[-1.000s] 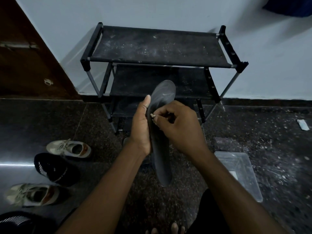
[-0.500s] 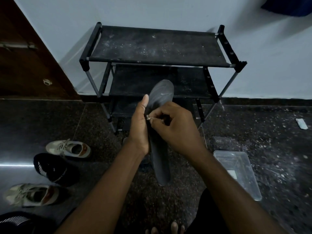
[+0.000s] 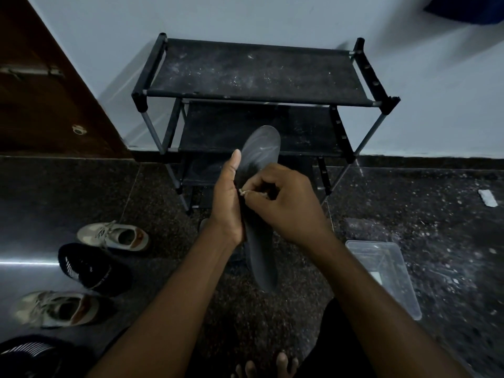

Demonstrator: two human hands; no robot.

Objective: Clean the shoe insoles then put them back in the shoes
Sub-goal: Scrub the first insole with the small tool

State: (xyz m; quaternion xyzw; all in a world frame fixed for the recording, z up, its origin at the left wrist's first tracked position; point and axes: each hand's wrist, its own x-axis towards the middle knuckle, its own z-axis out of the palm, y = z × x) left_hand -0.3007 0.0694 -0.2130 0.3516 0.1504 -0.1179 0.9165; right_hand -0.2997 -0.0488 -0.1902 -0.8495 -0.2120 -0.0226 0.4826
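Insole (image 3: 260, 252): dark grey, long and narrow, with faint pale streaks at the toe end. I held it upright in the air, toe up and heel down, above the floor (image 3: 409, 214) and in front of the shoe rack (image 3: 256, 72).

My left hand (image 3: 227, 203) gripped its left edge about mid-length, thumb straight along the edge; the fingers behind were hidden. My right hand (image 3: 283, 203) was curled, pinching a small pale bit (image 3: 242, 191) against the insole beside my left palm. I could not tell what the bit was. Both hands covered the insole's middle.

On the floor to my left lay two beige sneakers (image 3: 114, 236) and two black shoes (image 3: 87, 268), one black shoe cut off by the frame corner. A clear plastic box (image 3: 381, 274) stood to my right. The rack's top shelf was dusty.
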